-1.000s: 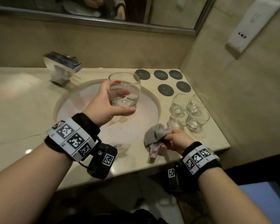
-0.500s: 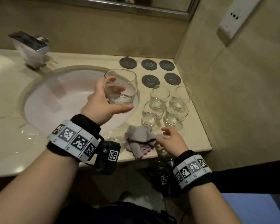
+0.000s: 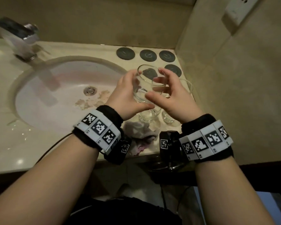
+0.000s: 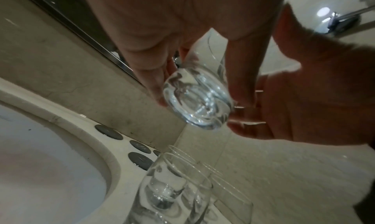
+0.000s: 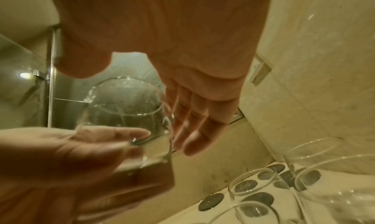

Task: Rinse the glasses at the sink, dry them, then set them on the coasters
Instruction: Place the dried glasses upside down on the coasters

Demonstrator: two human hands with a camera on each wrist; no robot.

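Two hands around one clear glass (image 3: 150,86), raised above the right part of the counter (image 3: 5,88), over the coasters and the standing glasses. Left hand (image 3: 126,96) grasping the glass from the left, fingers curled round its wall, thumb under near the thick base. Right hand (image 3: 172,96) close against the right side, fingers (image 5: 194,120) loosely spread and only slightly bent; touching the wall or just short of it, cannot tell, so no clear grasp there. Glass tilted, mouth away from the body, droplets on the inside. Five dark round coasters (image 3: 125,53) at the back right corner, all bare, one seen through the held glass. Several more glasses (image 4: 168,187) upright in a cluster on the counter just in front of the coasters, partly hidden under the hands. Crumpled grey cloth (image 3: 139,133) lying at the counter's front edge, below the wrists, apart from both hands. White sink (image 3: 47,95) to the left, chrome faucet (image 3: 18,38) behind it.
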